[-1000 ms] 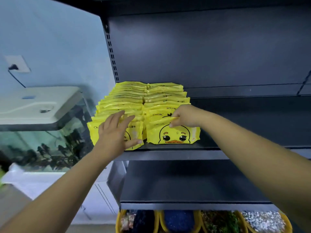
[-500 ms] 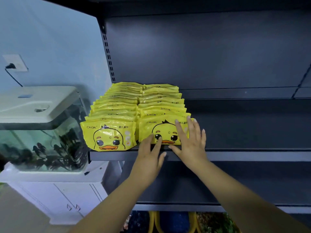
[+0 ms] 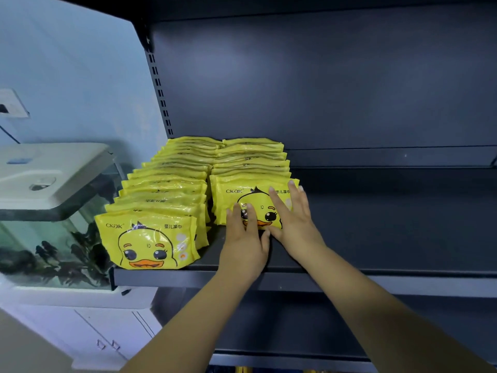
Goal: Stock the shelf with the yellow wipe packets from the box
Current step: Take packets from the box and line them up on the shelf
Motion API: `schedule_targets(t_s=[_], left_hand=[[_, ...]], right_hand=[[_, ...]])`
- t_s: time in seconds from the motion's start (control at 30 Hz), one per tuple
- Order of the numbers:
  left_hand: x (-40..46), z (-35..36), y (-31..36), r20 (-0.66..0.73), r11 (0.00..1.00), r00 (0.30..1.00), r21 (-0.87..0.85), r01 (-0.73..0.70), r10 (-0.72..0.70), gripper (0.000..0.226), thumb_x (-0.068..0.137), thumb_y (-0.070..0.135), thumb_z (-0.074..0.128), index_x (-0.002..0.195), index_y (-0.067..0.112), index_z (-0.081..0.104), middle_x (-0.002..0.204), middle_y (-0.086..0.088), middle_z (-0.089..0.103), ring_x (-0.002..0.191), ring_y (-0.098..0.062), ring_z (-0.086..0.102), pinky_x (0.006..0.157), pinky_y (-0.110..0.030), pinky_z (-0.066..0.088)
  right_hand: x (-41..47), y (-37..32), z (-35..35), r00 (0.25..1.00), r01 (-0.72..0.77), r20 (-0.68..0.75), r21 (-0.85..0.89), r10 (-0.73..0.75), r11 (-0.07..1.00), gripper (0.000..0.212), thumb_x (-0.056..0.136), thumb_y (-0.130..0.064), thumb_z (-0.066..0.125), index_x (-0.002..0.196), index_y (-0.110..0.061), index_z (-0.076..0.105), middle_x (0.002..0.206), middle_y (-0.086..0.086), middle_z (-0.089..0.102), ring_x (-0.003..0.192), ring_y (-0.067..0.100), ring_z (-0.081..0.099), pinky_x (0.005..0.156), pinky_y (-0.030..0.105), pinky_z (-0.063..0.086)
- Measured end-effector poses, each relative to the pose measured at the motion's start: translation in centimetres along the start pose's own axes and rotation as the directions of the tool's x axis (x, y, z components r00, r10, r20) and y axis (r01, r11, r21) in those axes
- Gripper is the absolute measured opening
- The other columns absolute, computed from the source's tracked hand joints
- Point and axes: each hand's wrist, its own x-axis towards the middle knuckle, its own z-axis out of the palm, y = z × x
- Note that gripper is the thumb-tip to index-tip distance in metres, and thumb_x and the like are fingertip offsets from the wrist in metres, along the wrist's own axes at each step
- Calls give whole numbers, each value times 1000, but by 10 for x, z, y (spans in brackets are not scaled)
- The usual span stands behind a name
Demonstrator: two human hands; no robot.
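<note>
The front packet [image 3: 243,197] of the right-hand row, at 12 o'clock on the shelf [image 3: 349,281], is pressed by both flat, open-fingered hands: left hand [image 3: 243,238], right hand [image 3: 293,219]; nothing is gripped. A soft, light, slick pouch is judged; edges are best pinched.

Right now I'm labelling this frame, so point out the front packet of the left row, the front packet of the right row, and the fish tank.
Left front packet [image 3: 146,242]: head view, duck face.
Right front packet [image 3: 231,196]: head view, upper left.
Fish tank [image 3: 40,238]: head view, glass side.
</note>
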Motion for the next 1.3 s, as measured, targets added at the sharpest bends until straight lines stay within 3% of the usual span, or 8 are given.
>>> schedule_targets(t_s=[0.3,0.57,0.77,0.9,1.03,1.17,1.23,1.3], left_hand=[[-1,-2,4,9,999,1000,31,27,-27,61,82,38,36,121,-4,56,122,-30,54,111,-45,55,78,-44,54],[-33,-18,-1,40,999,999,27,17,-18,59,85,36,35,121,-6,54,122,-32,54,109,-45,56,81,-49,51],[-72,-53,-5,-76,997,995,45,-65,69,49,85,27,37,111,-8,60,107,-25,66,99,-40,63,76,-48,52],[-119,-76,-13,-116,996,989,16,-85,86,39,84,27,40,92,2,69,74,-12,70,66,-29,67,54,-32,52],[-171,-89,-25,-62,995,993,-5,-98,97,35,85,31,41,83,9,67,60,-6,65,55,-29,60,48,-30,45],[-221,-86,-34,-17,990,992,-58,-129,128,33,82,35,44,73,11,64,52,3,63,47,-25,57,45,-28,45],[-246,-81,-38,30,985,989,-94,-144,148,33,80,38,45,68,13,64,47,6,60,45,-22,57,44,-25,43],[-266,-70,-46,61,979,982,-112,-170,178,33,78,38,46,64,14,64,43,7,56,44,-21,56,43,-21,40]], right_hand=[[2,3,-4,999,-12,44,15,12,1000,75,94,-29,49,145,-39,-4,152,-6,-28,140,15,-26,107,36,30],[-46,0,-10,1000,-26,3,6,26,1000,81,93,-36,50,145,-37,-11,151,-1,-29,139,18,-27,114,42,17],[-94,-5,-21,997,63,-50,73,-59,995,57,95,-36,44,146,-23,23,155,-1,15,143,16,10,114,31,16],[-140,-10,-16,991,112,-85,98,-104,989,45,94,-34,48,135,-18,46,138,-2,47,130,16,37,105,26,26],[-187,-12,3,994,101,-45,89,-98,991,34,92,-34,52,119,-15,60,112,1,63,109,20,53,85,29,40],[-235,-14,31,998,49,44,8,-49,999,25,90,-41,52,76,-20,55,60,-11,43,72,13,47,51,21,29],[-262,-11,48,999,-13,37,-47,15,999,34,87,-43,56,63,-21,45,50,-10,32,58,13,42,45,17,23],[-286,-7,63,988,-102,105,-98,112,990,39,88,-48,51,64,-18,50,54,-7,45,55,16,50,47,22,40]])
